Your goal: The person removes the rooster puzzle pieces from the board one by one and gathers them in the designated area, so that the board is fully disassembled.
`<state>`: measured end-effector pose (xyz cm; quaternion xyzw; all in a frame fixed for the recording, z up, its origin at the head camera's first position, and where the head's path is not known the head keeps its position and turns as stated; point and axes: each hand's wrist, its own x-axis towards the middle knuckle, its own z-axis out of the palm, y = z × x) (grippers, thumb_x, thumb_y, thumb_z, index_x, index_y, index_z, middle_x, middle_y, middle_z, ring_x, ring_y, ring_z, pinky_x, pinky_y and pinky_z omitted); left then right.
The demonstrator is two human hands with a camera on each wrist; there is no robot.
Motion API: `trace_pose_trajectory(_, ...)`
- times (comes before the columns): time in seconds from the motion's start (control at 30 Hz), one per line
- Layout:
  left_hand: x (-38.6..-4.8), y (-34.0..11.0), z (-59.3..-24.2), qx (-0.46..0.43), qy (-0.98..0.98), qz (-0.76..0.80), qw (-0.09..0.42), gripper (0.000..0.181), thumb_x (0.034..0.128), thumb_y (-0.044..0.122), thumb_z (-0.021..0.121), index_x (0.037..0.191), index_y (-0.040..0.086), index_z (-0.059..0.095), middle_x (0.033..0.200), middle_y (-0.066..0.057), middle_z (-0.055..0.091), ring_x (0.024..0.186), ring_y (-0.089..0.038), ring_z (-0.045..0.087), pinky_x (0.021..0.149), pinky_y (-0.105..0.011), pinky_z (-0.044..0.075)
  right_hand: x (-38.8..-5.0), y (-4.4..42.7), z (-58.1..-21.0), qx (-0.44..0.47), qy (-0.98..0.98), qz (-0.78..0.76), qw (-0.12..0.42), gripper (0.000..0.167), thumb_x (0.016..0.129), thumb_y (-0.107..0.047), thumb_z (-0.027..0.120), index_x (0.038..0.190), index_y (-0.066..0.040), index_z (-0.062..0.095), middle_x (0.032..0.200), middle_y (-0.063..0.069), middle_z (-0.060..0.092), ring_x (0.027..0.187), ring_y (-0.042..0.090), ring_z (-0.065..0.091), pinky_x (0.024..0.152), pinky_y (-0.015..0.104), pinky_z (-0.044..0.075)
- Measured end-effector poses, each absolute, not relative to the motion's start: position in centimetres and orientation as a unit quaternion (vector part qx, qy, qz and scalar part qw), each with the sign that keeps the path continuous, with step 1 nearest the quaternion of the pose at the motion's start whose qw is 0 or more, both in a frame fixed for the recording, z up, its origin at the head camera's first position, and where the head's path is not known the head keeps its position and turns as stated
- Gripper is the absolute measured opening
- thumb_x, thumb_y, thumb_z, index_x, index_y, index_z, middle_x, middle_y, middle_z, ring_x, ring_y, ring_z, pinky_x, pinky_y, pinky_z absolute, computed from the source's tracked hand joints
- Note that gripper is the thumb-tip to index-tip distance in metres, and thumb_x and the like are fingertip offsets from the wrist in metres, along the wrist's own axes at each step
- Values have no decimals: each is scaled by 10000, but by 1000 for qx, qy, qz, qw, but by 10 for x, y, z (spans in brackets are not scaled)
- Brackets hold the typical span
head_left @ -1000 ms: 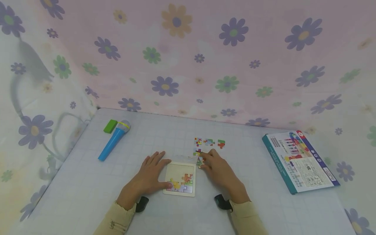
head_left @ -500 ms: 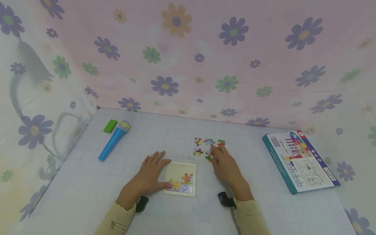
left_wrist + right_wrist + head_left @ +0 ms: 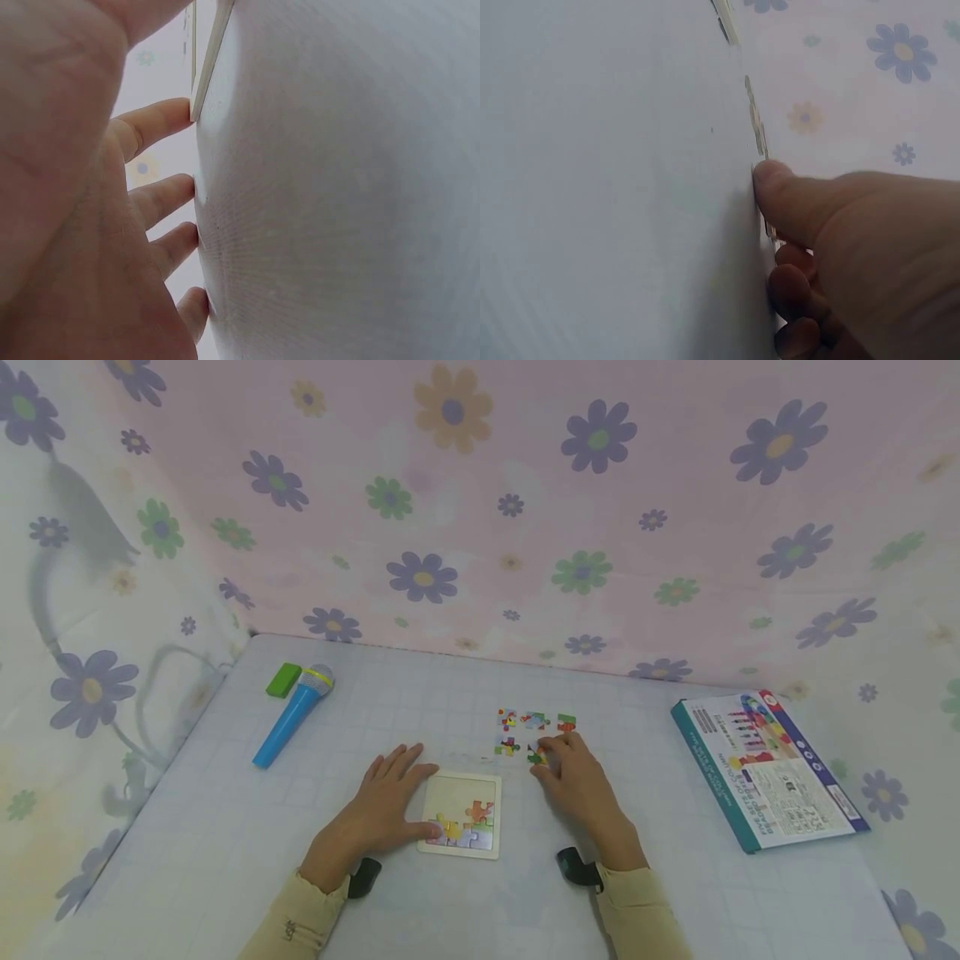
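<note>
In the head view my left hand (image 3: 382, 802) lies with fingers spread beside a square puzzle tray (image 3: 460, 775). Its thumb rests over the tray's lower left, on the fitted puzzle pieces (image 3: 453, 833); the index fingertip touches the tray's upper left corner. In the left wrist view the other fingertips (image 3: 180, 240) rest on the table. To the right, my right hand (image 3: 581, 781) pinches a loose puzzle piece (image 3: 536, 754) between thumb and index finger, flat at table level. Another loose piece (image 3: 507, 747) lies just left of it, with a row of loose pieces (image 3: 535, 721) behind.
A blue toy microphone (image 3: 288, 722) and a green block (image 3: 283, 680) lie at the back left. At the right is a flat printed box (image 3: 768, 772). A flowered cloth (image 3: 480, 527) rises behind the table's back edge.
My right hand has slid a puzzle piece from beside the tray to the right, under the loose row, and has turned it slightly. The left hand has stayed in place.
</note>
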<state>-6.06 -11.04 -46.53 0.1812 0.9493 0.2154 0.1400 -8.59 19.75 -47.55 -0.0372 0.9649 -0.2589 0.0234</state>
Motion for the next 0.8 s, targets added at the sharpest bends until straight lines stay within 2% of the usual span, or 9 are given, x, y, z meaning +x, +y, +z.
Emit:
trace_pose_trajectory(0.33, -61, -110, -465, 179, 950, 215, 137, 851, 770, 478, 865, 1480, 184, 500, 1684, -122, 275, 1584, -375, 165, 1279, -620, 143, -87, 195, -480, -7, 963, -269, 0, 448, 916, -259, 773, 1319, -97, 664, 1222, 125, 599, 786, 194, 506, 707, 324, 419)
trace_pose_trajectory(0.8, -61, -110, -466, 173, 950, 216, 142, 854, 767, 481, 863, 1487, 202, 497, 1692, -98, 262, 1592, -352, 153, 1281, -619, 133, -88, 191, -478, 17, 958, -286, 3, 428, 907, -280, 777, 1296, -130, 684, 1122, 102, 611, 727, 184, 443, 645, 306, 356)
